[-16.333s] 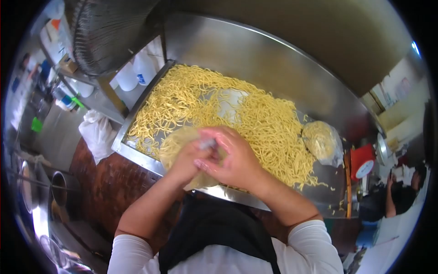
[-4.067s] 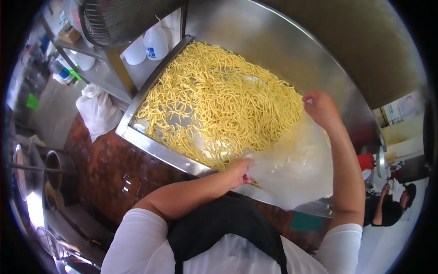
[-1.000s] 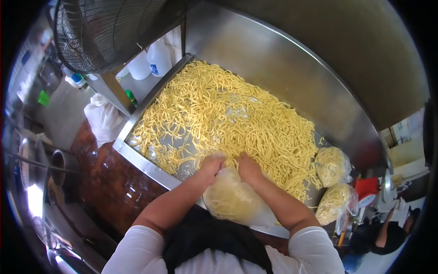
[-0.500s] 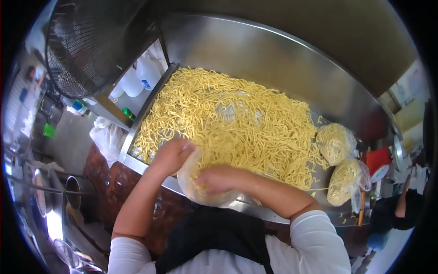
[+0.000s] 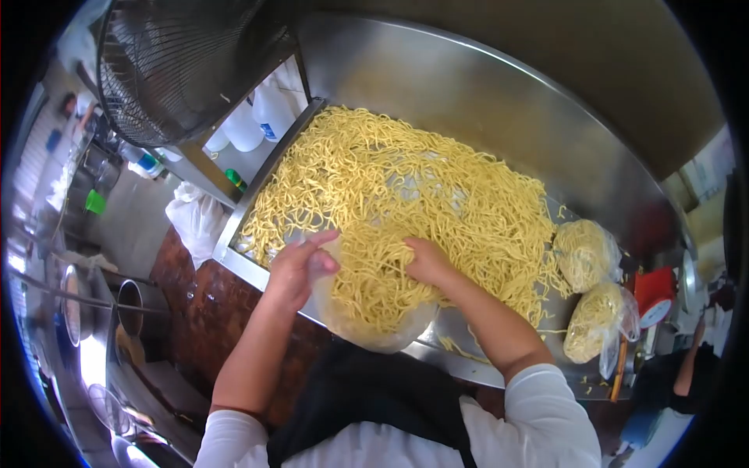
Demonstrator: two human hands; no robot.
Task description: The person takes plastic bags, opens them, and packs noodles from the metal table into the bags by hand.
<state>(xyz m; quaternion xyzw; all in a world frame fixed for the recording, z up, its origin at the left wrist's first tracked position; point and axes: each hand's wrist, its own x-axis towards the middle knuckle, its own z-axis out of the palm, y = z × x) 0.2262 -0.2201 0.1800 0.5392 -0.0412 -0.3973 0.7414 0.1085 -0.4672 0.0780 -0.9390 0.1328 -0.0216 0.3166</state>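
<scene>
Yellow noodles (image 5: 437,187) lie in a thick, loose layer in a metal tray (image 5: 234,246). At the tray's near edge, a clear plastic bag (image 5: 374,335) holds a heap of noodles, its mouth facing the pile. My left hand (image 5: 292,273) grips the bag's left rim, with thumb and forefinger showing. On the far right of the bag's mouth, my right hand (image 5: 429,264) has its fingers curled into noodles; some fingertips are hidden.
Two filled noodle bags (image 5: 583,253) sit at the tray's right end, beside a red scale (image 5: 654,295). A fan (image 5: 172,70) stands at upper left, near white jugs (image 5: 273,109). A white bag (image 5: 193,222) hangs left. Another person's arm (image 5: 688,366) shows far right.
My right hand has moved from inside the bag, up and right, onto the noodles. More noodles now fill the bag. My left hand stays at its rim, fingers more extended.
</scene>
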